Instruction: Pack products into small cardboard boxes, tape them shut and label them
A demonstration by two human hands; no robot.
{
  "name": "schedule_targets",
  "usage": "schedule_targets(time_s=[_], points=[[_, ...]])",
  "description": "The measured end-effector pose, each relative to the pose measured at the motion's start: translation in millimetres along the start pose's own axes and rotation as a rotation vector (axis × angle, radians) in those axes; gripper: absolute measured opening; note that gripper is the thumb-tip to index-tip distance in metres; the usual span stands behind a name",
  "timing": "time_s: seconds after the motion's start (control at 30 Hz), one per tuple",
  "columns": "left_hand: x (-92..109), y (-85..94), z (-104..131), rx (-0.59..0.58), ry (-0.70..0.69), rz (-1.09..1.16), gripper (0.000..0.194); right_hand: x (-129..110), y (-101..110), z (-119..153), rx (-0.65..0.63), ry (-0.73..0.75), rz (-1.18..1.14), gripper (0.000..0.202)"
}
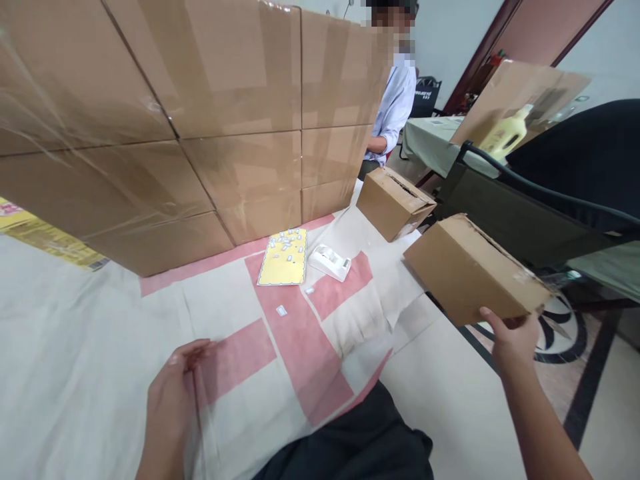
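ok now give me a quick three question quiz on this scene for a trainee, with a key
1. Multiple choice: which of the person's hands touches the nearer of the two separate cardboard boxes on the right?
a) left only
b) right only
c) both

2. True or false: in this view, the white plastic device lies to the right of the yellow sheet.

3. Fill in the blank: the small labels on that sheet are gathered toward its ____ end, as seen by the person.

Key:
1. b, the right hand
2. True
3. far
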State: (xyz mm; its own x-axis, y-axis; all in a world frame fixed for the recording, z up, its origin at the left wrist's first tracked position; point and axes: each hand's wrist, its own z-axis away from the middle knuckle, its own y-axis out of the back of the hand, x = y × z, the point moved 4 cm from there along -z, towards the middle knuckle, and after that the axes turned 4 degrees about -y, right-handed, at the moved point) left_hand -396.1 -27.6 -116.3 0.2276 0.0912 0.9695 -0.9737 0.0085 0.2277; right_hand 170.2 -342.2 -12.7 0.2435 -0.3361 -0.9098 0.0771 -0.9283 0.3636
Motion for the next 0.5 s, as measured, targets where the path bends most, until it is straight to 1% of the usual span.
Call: schedule_targets(time_s=[0.1, 0.27, 0.4, 0.5], points=[[0, 0.0, 2, -0.009, 0.009, -0.011, 0.062, 8, -15, -14, -0.003, -0.051, 0.027, 0.071], [5, -0.8, 6, -0.012, -0.005, 0.003, 0.060, 18, -52, -45, -0.054, 0.013, 0.055, 0.085], [9, -1.3, 7, -0.007, -0.007, -0.024, 0.064, 13, -87, -67, -0.146, 0.067, 0.124, 0.091], [16, -4.0, 11, -0.027, -0.034, -0.039, 0.061, 4, -116, -80, -0.165, 0.113, 0.133, 0.098]])
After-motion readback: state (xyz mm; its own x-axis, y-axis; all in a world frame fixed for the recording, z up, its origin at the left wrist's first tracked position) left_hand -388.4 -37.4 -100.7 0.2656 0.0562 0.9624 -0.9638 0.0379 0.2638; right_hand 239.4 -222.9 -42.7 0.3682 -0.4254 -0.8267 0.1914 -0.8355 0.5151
